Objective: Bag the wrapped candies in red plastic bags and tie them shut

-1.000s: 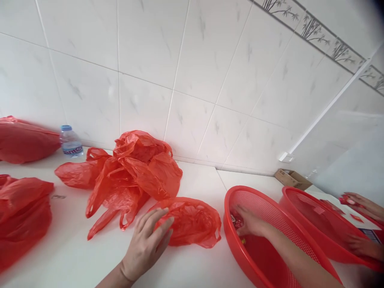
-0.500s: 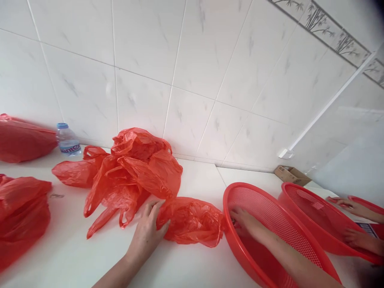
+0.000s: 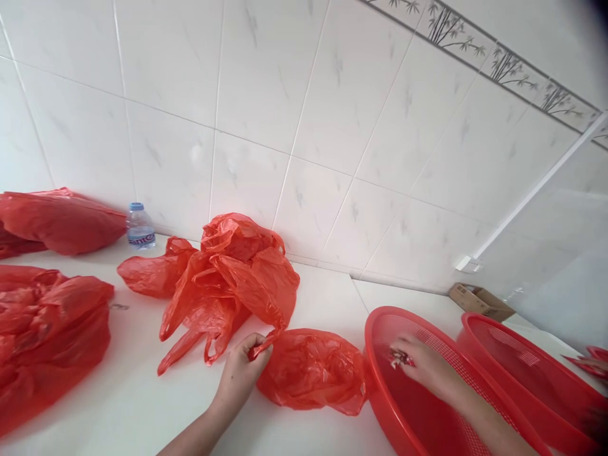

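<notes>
My left hand (image 3: 244,370) pinches red plastic (image 3: 264,345) at the edge of the flat bag (image 3: 313,373) on the table (image 3: 137,392), likely steadying it; right hand (image 3: 425,364) grips small items (image 3: 401,360), blurred, inside the basket (image 3: 384,392).

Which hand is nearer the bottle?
Left. The left hand, pinching red plastic, is in front and to the right of the bottle; the right hand is much farther right, in or over the basket, with small items.
</notes>
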A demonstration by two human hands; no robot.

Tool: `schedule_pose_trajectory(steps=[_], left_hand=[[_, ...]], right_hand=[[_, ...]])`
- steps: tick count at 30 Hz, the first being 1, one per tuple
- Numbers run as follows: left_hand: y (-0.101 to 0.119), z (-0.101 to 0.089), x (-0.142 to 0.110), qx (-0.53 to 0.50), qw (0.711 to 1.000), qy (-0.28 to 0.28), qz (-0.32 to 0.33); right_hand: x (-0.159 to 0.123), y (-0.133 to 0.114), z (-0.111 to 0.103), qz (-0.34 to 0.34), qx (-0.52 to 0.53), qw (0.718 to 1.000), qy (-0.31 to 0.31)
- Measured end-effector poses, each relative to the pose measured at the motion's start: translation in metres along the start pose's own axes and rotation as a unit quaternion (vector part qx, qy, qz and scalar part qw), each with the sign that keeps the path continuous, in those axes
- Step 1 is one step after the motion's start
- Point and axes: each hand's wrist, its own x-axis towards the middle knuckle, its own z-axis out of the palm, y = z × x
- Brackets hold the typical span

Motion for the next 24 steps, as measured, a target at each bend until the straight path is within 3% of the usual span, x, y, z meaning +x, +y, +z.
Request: schedule_pose_trajectory(steps=[3, 6, 9, 11, 14, 16, 20, 24], left_hand=[[0.006, -0.002, 0.000, -0.087, 0.995, -0.022, -0.046], [0.010, -0.005, -0.001, -0.129, 0.989, -0.041, -0.059], [0.008, -0.006, -0.002, -0.161, 0.981, -0.070, -0.080], [0.005, -0.006, -0.002, -0.198, 0.972, -0.087, -0.098], [0.001, -0.004, -0.002, -0.262, 0.953, -0.097, -0.113], [-0.001, -0.004, -0.001, -0.292, 0.944, -0.098, -0.114], [-0.001, -0.005, 0.000, -0.282, 0.951, -0.080, -0.097], [-0.001, -0.005, 0.002, -0.158, 0.985, -0.043, -0.054]], right_hand=[[0.005, -0.032, -0.029, -0.053, 0.040, 0.998, -0.003], [0.006, -0.089, -0.038, -0.141, 0.061, 0.988, -0.014], [0.014, -0.136, -0.020, -0.245, 0.051, 0.967, -0.036], [0.024, -0.151, 0.000, -0.290, 0.035, 0.955, -0.059], [0.038, -0.155, 0.022, -0.296, 0.028, 0.949, -0.108], [0.042, -0.152, 0.021, -0.279, 0.043, 0.952, -0.117], [0.030, -0.139, -0.013, -0.204, 0.069, 0.973, -0.082], [-0.004, -0.107, -0.042, -0.096, 0.047, 0.993, -0.054]])
